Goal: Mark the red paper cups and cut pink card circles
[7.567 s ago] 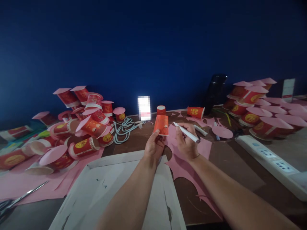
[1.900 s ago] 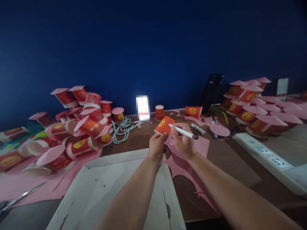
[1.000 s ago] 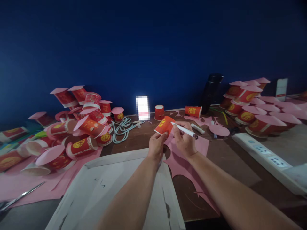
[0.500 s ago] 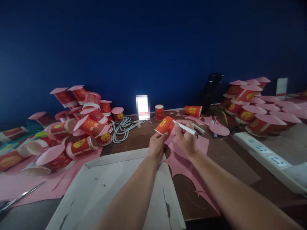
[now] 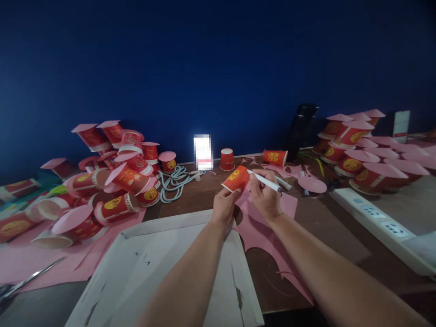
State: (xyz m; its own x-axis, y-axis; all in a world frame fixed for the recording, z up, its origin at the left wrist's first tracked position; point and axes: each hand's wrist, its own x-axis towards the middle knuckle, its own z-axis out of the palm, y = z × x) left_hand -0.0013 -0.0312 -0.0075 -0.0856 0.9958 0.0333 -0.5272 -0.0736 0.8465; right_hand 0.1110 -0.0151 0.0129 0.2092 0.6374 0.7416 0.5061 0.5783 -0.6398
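Observation:
A red paper cup with yellow lettering lies tilted on its side in my left hand, whose fingers are closed around its rim end. My right hand grips a white marker pen. The pen's tip end is at the right end of the cup; whether it touches the surface I cannot tell. Beneath my right hand is a pink paper sheet with round pieces cut out. Behind the held cup, another red cup stands on the table, and a further cup lies on its side.
Several red cups with pink paper discs are heaped at left, others at right. A coiled cable, a blurred bright phone screen, a black bottle, a power strip, scissors and a white board surround my arms.
Both hands have shifted very slightly to the right with the cup and marker pen. Otherwise the scene looks the same.

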